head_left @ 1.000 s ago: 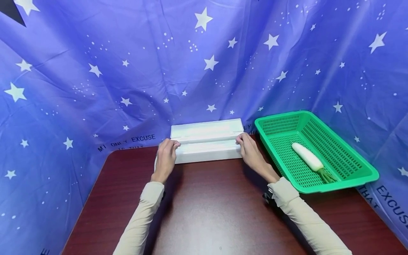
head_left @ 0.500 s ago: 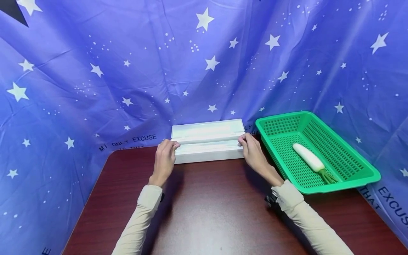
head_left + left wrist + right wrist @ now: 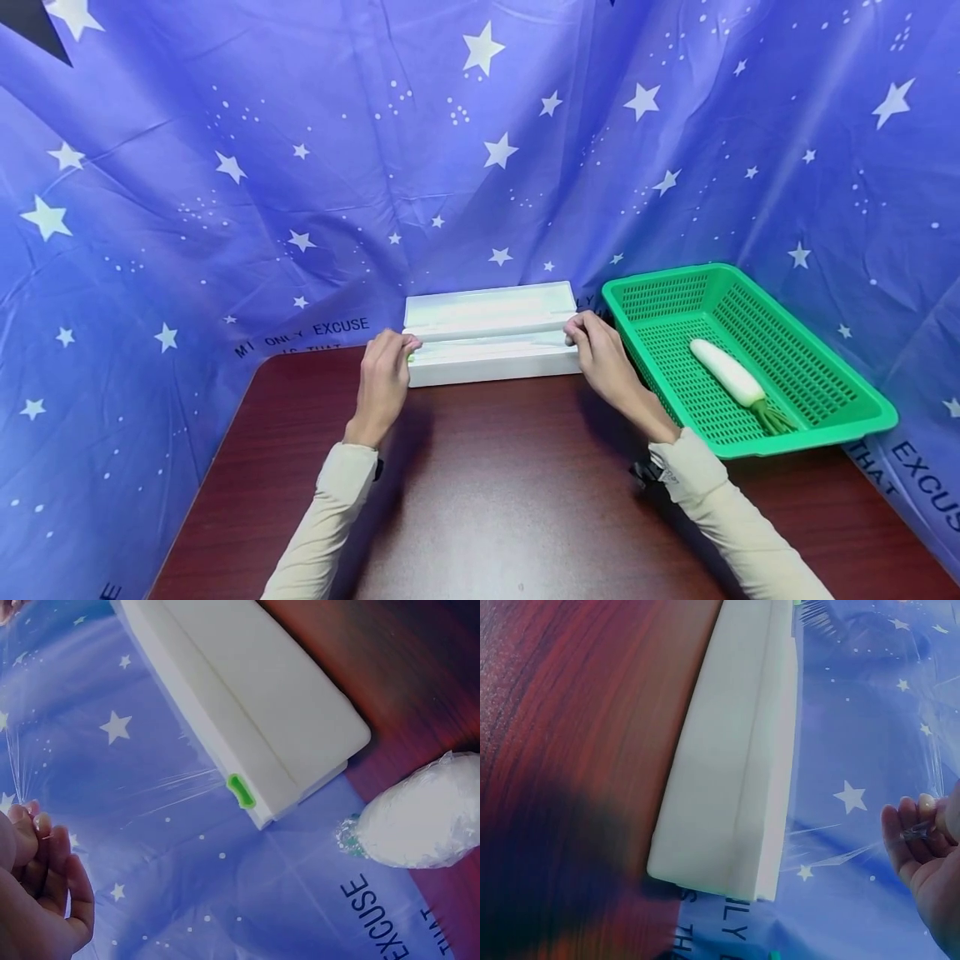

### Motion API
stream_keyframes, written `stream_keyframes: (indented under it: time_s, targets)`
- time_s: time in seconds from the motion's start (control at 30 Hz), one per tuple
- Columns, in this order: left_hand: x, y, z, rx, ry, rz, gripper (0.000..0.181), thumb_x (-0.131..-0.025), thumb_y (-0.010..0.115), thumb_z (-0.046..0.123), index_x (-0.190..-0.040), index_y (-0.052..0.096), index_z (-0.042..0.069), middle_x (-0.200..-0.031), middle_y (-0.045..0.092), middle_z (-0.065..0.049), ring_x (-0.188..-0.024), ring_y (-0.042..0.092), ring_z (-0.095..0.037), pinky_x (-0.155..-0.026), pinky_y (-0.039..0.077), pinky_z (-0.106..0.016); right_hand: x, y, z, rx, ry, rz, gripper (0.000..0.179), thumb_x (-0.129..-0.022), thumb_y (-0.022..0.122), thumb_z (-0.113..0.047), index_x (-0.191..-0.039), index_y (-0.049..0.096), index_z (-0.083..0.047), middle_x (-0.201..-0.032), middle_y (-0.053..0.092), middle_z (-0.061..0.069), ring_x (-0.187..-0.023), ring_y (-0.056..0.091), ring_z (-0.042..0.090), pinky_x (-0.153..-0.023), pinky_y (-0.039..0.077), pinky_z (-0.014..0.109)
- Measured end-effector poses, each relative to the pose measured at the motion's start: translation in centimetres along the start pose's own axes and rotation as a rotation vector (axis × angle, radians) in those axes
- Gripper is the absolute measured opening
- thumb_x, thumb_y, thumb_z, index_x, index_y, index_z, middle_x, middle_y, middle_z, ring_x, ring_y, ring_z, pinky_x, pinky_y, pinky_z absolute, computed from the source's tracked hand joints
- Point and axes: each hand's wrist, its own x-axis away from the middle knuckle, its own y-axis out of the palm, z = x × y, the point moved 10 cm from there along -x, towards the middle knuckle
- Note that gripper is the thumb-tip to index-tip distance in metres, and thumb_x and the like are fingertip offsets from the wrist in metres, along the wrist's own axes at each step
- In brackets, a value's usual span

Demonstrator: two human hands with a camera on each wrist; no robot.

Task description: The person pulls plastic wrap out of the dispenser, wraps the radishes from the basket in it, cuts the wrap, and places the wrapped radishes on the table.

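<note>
A long white cling film dispenser lies at the table's back edge with its lid raised. Clear cling film stretches from it between the hands. My left hand pinches the film near the dispenser's left end; my right hand pinches it near the right end. Both wrist views show the film gathered into creases at the fingertips. A green slider sits on the dispenser's edge. Beside its left end, a white film-wrapped bundle with a green tip shows in the left wrist view; the left hand hides it in the head view.
To the right stands a green mesh basket with one white radish, leaves attached, lying in it. The dark red wooden table extends toward me. A blue star-printed curtain hangs close behind the dispenser.
Both hands have drawn slightly apart and a little toward me while still pinching the film. A bit of green now shows beside the left fingers. The basket and radish have stayed put.
</note>
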Motion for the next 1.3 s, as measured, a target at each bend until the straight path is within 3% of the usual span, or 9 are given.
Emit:
stream_keyframes:
  time_s: [0.33, 0.87, 1.3]
  targets:
    - [-0.3, -1.0, 1.0, 0.010, 0.026, 0.038, 0.006, -0.090, 0.074, -0.006, -0.092, 0.070, -0.003, -0.080, 0.062, -0.013, -0.074, 0.058, -0.030, -0.071, 0.041, -0.039, -0.4, -0.9, -0.7, -0.042, -0.033, 0.007, 0.008, -0.101, 0.062, 0.003, -0.094, 0.062, 0.000, -0.082, 0.064, 0.009, -0.072, 0.054, 0.018, -0.066, 0.039, 0.020]
    - [-0.7, -2.2, 2.4, 0.026, 0.083, 0.060, 0.005, -0.091, 0.072, -0.006, -0.093, 0.067, -0.004, -0.083, 0.063, -0.015, -0.076, 0.059, -0.033, -0.075, 0.043, -0.040, -0.8, -2.0, -2.0, -0.104, -0.158, -0.043, 0.013, -0.097, 0.065, 0.010, -0.090, 0.060, 0.000, -0.077, 0.059, 0.006, -0.071, 0.051, 0.011, -0.064, 0.040, 0.017]
    - [-1.1, -3.2, 3.4, 0.025, 0.117, 0.080, 0.007, -0.088, 0.073, -0.008, -0.092, 0.068, -0.005, -0.081, 0.062, -0.014, -0.075, 0.059, -0.031, -0.073, 0.041, -0.038, -0.7, -2.0, -2.3, -0.186, -0.156, -0.160, 0.014, -0.097, 0.063, 0.012, -0.091, 0.062, -0.001, -0.077, 0.061, 0.002, -0.068, 0.059, 0.014, -0.064, 0.046, 0.015]
